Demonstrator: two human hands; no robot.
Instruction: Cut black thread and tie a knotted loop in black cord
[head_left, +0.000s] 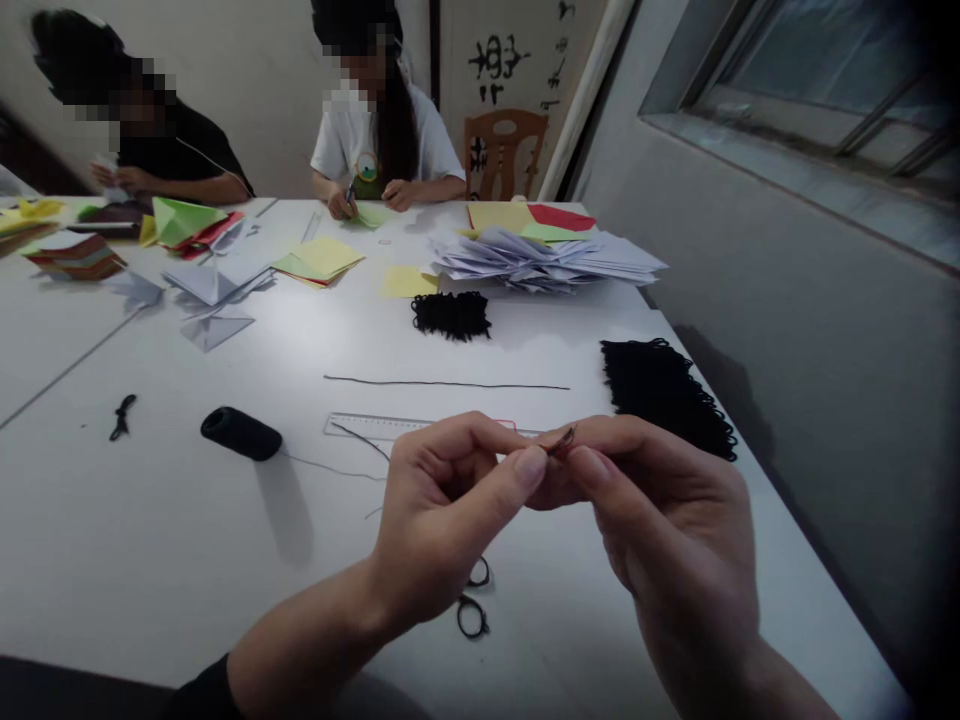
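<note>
My left hand [457, 500] and my right hand [667, 510] meet above the table, thumbs and forefingers pinched. Between their fingertips is a short bit of black cord [562, 441], most of it hidden. Beneath them lies a clear ruler [360, 424], with a loose dark thread [360, 437] crossing it. Farther back, a straight length of black cord [446, 383] stretches across the table. To the left, a spool of black thread [241, 433] rests on its side, trailing a strand. Two black rings [472, 617], which look like scissors handles, show under my left wrist.
At right lies a wide bundle of looped black cords [664, 385]; a smaller bundle [451, 315] is farther back. Behind stands a stack of folded white paper [540, 258]. Coloured paper [319, 260] and a small knotted cord [122, 417] are left. Two people sit across the table [150, 600].
</note>
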